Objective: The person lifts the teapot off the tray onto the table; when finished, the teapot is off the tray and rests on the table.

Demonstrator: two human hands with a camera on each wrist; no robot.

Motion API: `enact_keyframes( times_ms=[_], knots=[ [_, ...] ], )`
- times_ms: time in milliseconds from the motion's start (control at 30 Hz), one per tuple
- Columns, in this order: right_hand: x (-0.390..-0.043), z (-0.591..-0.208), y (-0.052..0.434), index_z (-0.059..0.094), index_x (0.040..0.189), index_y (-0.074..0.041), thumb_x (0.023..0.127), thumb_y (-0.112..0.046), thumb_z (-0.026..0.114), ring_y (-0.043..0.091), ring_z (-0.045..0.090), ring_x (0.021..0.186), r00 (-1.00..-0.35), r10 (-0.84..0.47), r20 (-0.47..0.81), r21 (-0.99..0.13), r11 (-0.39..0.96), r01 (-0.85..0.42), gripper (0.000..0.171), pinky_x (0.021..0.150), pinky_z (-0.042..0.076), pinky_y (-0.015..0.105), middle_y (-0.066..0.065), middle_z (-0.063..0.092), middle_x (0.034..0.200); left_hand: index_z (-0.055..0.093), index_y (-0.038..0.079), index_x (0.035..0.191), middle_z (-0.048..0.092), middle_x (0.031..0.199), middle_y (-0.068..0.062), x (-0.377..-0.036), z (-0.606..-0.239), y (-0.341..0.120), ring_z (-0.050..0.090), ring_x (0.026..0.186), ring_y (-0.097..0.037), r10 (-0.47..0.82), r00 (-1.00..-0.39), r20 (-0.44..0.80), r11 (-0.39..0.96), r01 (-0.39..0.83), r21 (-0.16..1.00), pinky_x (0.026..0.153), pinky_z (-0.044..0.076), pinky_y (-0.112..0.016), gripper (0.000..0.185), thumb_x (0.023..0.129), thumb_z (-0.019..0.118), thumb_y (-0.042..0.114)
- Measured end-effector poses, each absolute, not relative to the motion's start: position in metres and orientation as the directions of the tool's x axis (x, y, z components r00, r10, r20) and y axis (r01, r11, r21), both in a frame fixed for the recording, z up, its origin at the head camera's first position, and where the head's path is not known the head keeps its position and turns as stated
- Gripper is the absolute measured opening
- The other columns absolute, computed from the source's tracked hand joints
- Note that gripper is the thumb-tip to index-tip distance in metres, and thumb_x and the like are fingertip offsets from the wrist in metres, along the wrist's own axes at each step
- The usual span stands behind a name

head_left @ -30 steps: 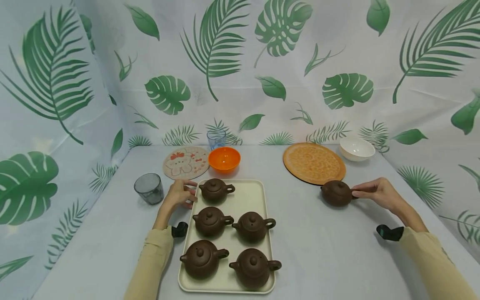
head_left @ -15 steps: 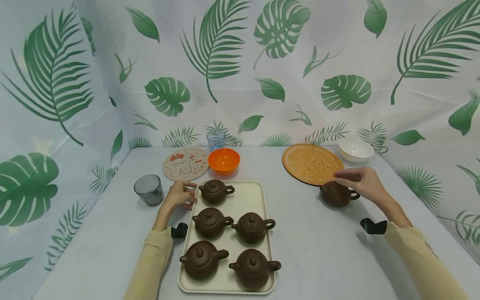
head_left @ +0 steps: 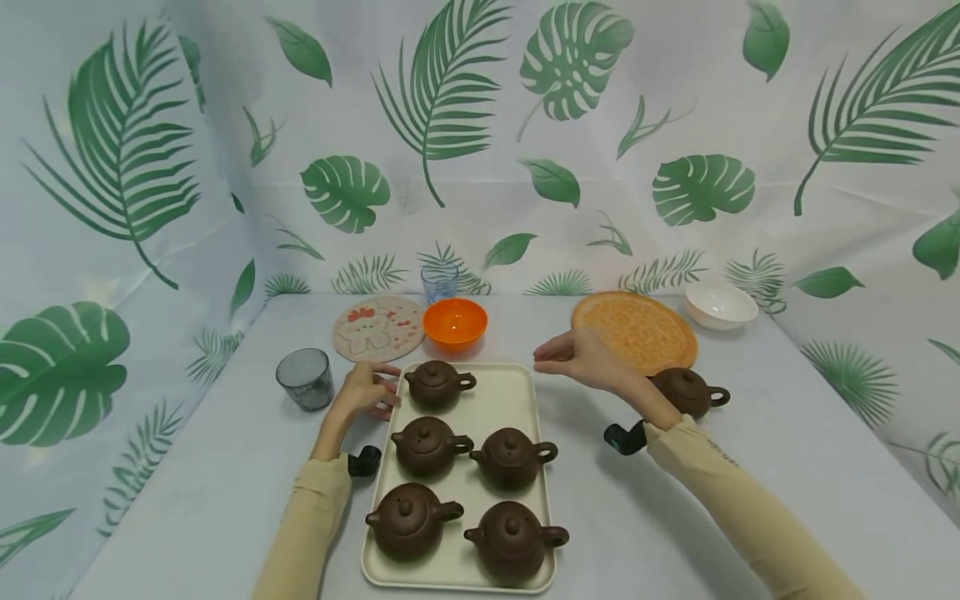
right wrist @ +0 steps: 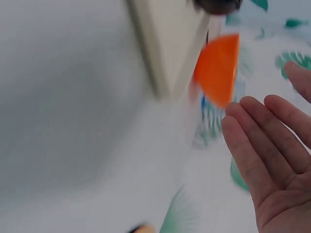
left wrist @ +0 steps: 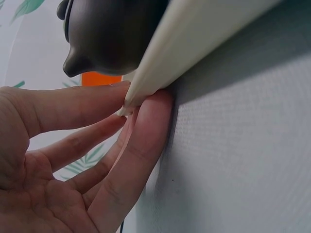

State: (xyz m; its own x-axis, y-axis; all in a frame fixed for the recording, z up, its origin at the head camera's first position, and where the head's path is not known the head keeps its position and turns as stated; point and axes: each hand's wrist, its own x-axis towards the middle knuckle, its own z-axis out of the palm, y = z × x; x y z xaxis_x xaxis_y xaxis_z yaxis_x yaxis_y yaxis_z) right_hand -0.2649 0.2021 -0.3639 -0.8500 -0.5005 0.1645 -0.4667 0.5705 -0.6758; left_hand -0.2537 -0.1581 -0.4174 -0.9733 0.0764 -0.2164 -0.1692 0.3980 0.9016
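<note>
Tray point(head_left: 525, 392): cream, rectangular, lying on the table point(head_left: 675, 500) in front of the person; five brown teapots stand on it, with its far right spot bare.
Far teapot point(head_left: 437, 384): at the tray's far left corner, handle to the right, just beside the left hand's fingertips.
Other teapots on the tray: two in the middle row point(head_left: 425, 446) point(head_left: 513, 457) and two in the near row point(head_left: 407, 521) point(head_left: 513, 541), all upright with lids on.
Left hand point(head_left: 365, 390): lies at the tray's far left edge; in the left wrist view the fingers point(left wrist: 146, 141) are straight, one above and others beneath the tray's rim point(left wrist: 194, 43), touching it.
Right hand point(head_left: 573, 357): in the air just beyond the tray's far right corner, palm open, fingers point(right wrist: 252, 150) straight and close together, holding nothing.
Loose teapot point(head_left: 686, 392): sixth brown teapot, standing on the table to the right of the tray, behind the right forearm and touching the near edge of the orange round mat point(head_left: 636, 330).
Orange bowl point(head_left: 454, 322): just past the tray's far edge.
Clear glass point(head_left: 438, 281): behind the orange bowl.
Cartoon coaster point(head_left: 377, 327): round, left of the orange bowl.
Grey cup point(head_left: 303, 378): on the table left of the left hand.
White bowl point(head_left: 721, 304): far right, beside the orange mat.
</note>
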Motion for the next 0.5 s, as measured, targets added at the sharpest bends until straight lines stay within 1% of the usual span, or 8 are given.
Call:
enact_keyframes(
  times_ms=[100, 167, 233, 400, 500],
  knots=[
    [-0.272, -0.364, 0.176, 0.074, 0.101, 0.001, 0.084, -0.016, 0.074, 0.022, 0.071, 0.084, -0.826, -0.546, 0.143, -0.673, 0.558, -0.485, 0.024, 0.074, 0.06, 0.033, 0.012, 0.073, 0.094, 0.058, -0.006, 0.123, 0.063, 0.092, -0.02, -0.254, -0.418, -0.158, 0.063, 0.066, -0.017, 0.073, -0.973, -0.221, 0.396, -0.175, 0.901, 0.053, 0.06, -0.033, 0.051, 0.074, 0.069, -0.014],
    [-0.278, -0.365, 0.16, 0.074, 0.101, 0.0, 0.084, -0.016, 0.074, 0.019, 0.07, 0.083, -0.811, -0.571, 0.128, -0.661, 0.56, -0.499, 0.024, 0.074, 0.06, 0.031, 0.01, 0.074, 0.093, 0.058, -0.006, 0.123, 0.063, 0.092, -0.019, -0.255, -0.419, -0.158, 0.063, 0.067, -0.017, 0.069, -0.972, -0.223, 0.396, -0.179, 0.901, 0.053, 0.06, -0.033, 0.051, 0.074, 0.069, -0.013],
    [-0.284, -0.367, 0.147, 0.074, 0.101, 0.002, 0.084, -0.017, 0.074, 0.018, 0.07, 0.082, -0.791, -0.6, 0.118, -0.65, 0.555, -0.519, 0.025, 0.074, 0.06, 0.029, 0.01, 0.074, 0.091, 0.058, -0.006, 0.123, 0.063, 0.092, -0.018, -0.255, -0.419, -0.159, 0.063, 0.067, -0.017, 0.07, -0.972, -0.226, 0.394, -0.181, 0.901, 0.053, 0.06, -0.033, 0.051, 0.074, 0.069, -0.013],
    [-0.293, -0.371, 0.122, 0.074, 0.1, 0.004, 0.083, -0.016, 0.074, 0.016, 0.07, 0.078, -0.739, -0.667, 0.089, -0.626, 0.54, -0.563, 0.026, 0.071, 0.059, 0.026, 0.009, 0.074, 0.087, 0.057, -0.007, 0.124, 0.063, 0.092, -0.02, -0.255, -0.419, -0.159, 0.064, 0.066, -0.018, 0.083, -0.971, -0.222, 0.389, -0.174, 0.905, 0.053, 0.059, -0.033, 0.052, 0.074, 0.069, -0.014],
    [-0.295, -0.374, 0.111, 0.075, 0.096, 0.002, 0.083, -0.014, 0.075, 0.014, 0.07, 0.076, -0.72, -0.691, 0.069, -0.622, 0.534, -0.573, 0.022, 0.07, 0.059, 0.024, 0.008, 0.074, 0.085, 0.058, -0.006, 0.124, 0.063, 0.092, -0.02, -0.255, -0.419, -0.159, 0.064, 0.066, -0.018, 0.081, -0.972, -0.221, 0.389, -0.173, 0.905, 0.052, 0.059, -0.033, 0.052, 0.074, 0.068, -0.014]
  ],
)
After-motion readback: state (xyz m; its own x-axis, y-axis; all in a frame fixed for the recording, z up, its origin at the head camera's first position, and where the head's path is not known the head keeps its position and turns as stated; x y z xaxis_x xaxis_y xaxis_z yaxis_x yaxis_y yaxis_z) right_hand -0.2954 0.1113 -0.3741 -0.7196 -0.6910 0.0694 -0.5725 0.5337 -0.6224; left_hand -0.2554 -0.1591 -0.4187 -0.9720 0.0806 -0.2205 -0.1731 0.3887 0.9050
